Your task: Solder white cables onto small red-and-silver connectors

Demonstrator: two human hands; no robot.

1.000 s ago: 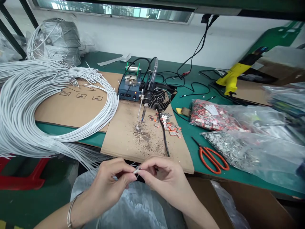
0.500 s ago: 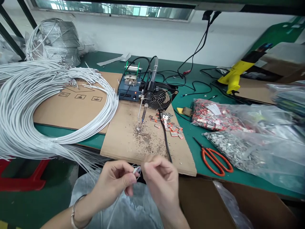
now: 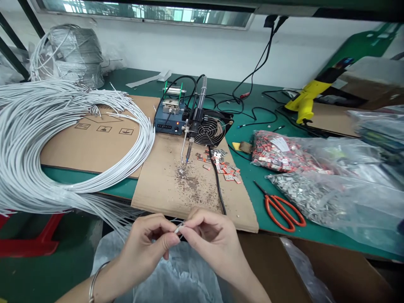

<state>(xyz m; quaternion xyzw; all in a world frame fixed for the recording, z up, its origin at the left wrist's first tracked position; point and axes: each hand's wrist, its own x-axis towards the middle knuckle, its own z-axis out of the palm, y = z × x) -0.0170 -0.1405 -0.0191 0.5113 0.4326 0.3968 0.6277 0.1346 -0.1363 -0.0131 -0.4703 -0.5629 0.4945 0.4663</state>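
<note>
Just below the front edge of the cardboard sheet (image 3: 170, 198), my left hand (image 3: 151, 240) pinches a white cable (image 3: 177, 230) near its end between thumb and forefinger. The thumb and fingertips of my right hand (image 3: 208, 235) close on the tip of the same cable, right beside the left fingertips. The very end of the cable is mostly hidden by the fingers. Beyond my hands a soldering iron (image 3: 192, 130) stands tip down in a holder, over dark residue and solder bits on the cardboard. Small metal connector pieces (image 3: 225, 166) with orange parts lie to its right.
A large bundle of white cables (image 3: 19, 147) fills the left side. Behind the iron are a blue soldering unit (image 3: 168, 124) and a round fan (image 3: 210, 130). Orange-handled scissors (image 3: 284, 212), bags of small parts (image 3: 280, 151) and a yellow tool (image 3: 304, 99) lie at right.
My right hand has turned and moved slightly left and down, its fingertips now meeting the cable end at the left hand. The view has shifted slightly.
</note>
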